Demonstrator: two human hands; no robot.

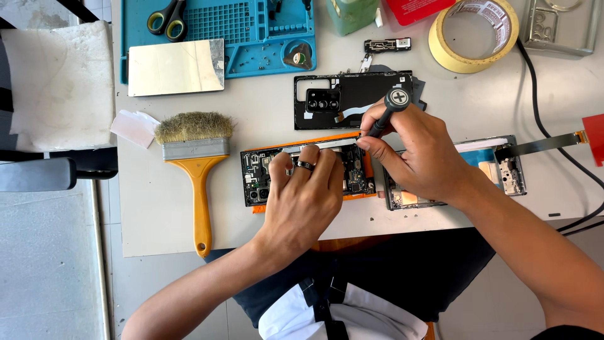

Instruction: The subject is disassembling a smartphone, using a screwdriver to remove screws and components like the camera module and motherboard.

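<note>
Your left hand (pixel 302 189) lies flat, fingers curled down over the opened phone (pixel 308 171), pinning it to the white table (pixel 157 208) without gripping it; the phone sits on an orange pad just in front of you, circuit board and camera modules exposed. Your right hand (pixel 412 154) is closed around a black screwdriver (pixel 387 113), fingers pinched low on the shaft, tip down at the phone's upper right edge. Judging from how things lie, the opening work is well advanced: the black back cover (pixel 352 101) with its camera window is already off and lies just beyond the phone, and a small black part (pixel 387 45) rests farther back. The screws inside seem to be the step in hand, though I cannot tell how many remain under your fingers. A second dismantled phone (pixel 453 173) sits beside your right wrist. To the left lie a yellow-handled brush (pixel 195 164) and, farther back, a blue parts tray (pixel 264 38) with scissors (pixel 167 19); a roll of tape (pixel 475 31) sits at the far right.
</note>
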